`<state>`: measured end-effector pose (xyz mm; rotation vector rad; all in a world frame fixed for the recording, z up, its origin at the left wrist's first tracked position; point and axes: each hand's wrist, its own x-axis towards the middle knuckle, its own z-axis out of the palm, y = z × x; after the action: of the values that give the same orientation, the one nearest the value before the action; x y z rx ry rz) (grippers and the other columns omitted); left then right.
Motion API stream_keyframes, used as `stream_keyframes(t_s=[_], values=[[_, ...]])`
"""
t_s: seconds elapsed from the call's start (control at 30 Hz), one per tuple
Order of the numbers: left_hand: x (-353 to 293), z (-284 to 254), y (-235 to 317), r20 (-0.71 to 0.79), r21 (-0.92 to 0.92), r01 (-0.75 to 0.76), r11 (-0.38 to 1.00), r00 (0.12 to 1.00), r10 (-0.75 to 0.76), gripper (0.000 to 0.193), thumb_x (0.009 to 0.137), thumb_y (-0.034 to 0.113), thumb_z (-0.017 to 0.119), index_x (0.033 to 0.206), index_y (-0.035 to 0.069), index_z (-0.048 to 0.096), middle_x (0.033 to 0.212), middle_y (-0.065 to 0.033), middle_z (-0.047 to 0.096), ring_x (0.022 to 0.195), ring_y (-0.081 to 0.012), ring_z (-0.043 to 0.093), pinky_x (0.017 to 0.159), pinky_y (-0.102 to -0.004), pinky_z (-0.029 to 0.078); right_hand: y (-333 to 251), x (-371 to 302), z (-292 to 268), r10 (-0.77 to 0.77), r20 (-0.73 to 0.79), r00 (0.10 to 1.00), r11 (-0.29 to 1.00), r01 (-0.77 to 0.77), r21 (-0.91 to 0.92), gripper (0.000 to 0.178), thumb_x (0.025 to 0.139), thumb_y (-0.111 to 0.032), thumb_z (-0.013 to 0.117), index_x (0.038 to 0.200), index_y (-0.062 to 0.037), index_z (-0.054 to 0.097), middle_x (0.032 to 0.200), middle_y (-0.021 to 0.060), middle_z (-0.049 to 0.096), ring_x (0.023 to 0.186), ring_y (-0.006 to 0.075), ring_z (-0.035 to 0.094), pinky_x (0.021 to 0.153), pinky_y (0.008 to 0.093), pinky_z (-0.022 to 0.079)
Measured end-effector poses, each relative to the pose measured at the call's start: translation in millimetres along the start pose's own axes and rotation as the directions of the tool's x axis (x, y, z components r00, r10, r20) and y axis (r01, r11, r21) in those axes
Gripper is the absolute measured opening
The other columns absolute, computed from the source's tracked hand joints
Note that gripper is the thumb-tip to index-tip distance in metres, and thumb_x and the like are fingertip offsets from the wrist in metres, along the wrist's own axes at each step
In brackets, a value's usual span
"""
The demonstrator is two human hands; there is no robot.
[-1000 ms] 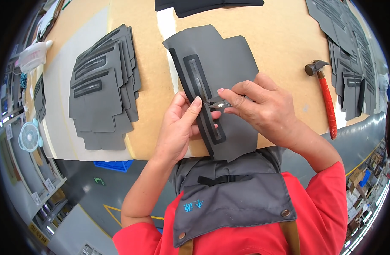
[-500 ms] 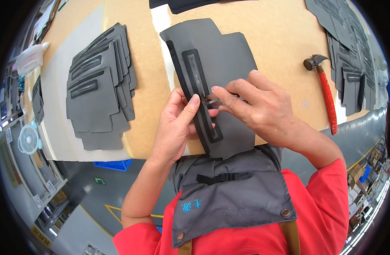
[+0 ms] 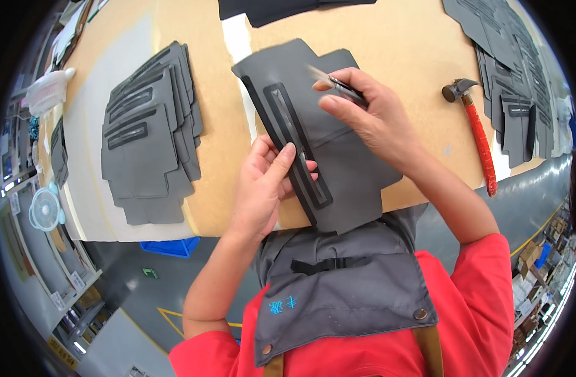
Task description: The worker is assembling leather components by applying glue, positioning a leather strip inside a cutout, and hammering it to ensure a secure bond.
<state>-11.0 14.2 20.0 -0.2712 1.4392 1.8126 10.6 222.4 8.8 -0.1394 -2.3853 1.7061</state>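
Note:
A dark grey cut fabric panel (image 3: 357, 169) lies tilted across the near table edge and my lap. Along its left part runs a long, narrow slot with a black frame (image 3: 273, 103). My left hand (image 3: 263, 182) grips the panel by its left edge, thumb on top beside the slot, with fingertips showing through the opening. Raised over the panel's right part, my right hand (image 3: 379, 116) holds a slim small tool (image 3: 347, 93) with a dark handle and a silvery tip. The tip is blurred, so its exact kind is unclear.
Stacks of similar grey panels lie left (image 3: 137, 169) and far right (image 3: 514, 81) on the table. A hammer (image 3: 479, 141) with a red handle rests near the right stack. Dark fabric (image 3: 294, 7) lies at the back. A blue crate (image 3: 170, 247) stands below the table edge.
My right hand has lifted the slim tool away from the slot, up and toward the far side. The panel has shifted slightly, and my left hand still grips it.

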Motion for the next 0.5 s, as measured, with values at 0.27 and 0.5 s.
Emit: stream_keyframes(t_s=[0.27,0.5], values=[[-12,-49,-26,0.206,-0.716,0.132,0.686,0.978,0.027,0.024,0.112,0.028,0.047,0.12,0.009,0.057,0.094,-0.0036,0.066,0.082,-0.0152,0.069,0.087,-0.0386,0.06,28,8,7,0.133,0.143,0.981,0.96,-0.164,0.228,0.038,0.102,-0.031,0.068,0.079,-0.0026,0.06,0.063,0.0011,0.053,0.062,0.0071,0.046,0.057,0.0283,0.041],[7,-37,-2,0.126,-0.441,0.182,0.879,0.982,-0.14,0.032,0.111,0.031,0.047,0.129,0.008,0.058,0.088,-0.0039,0.068,0.074,-0.0136,0.068,0.08,-0.0375,0.06,24,18,-5,-0.034,0.431,0.902,0.982,-0.05,0.183,0.04,0.101,-0.03,0.071,0.075,-0.0021,0.058,0.062,0.0046,0.053,0.06,0.01,0.043,0.055,0.0307,0.039]])
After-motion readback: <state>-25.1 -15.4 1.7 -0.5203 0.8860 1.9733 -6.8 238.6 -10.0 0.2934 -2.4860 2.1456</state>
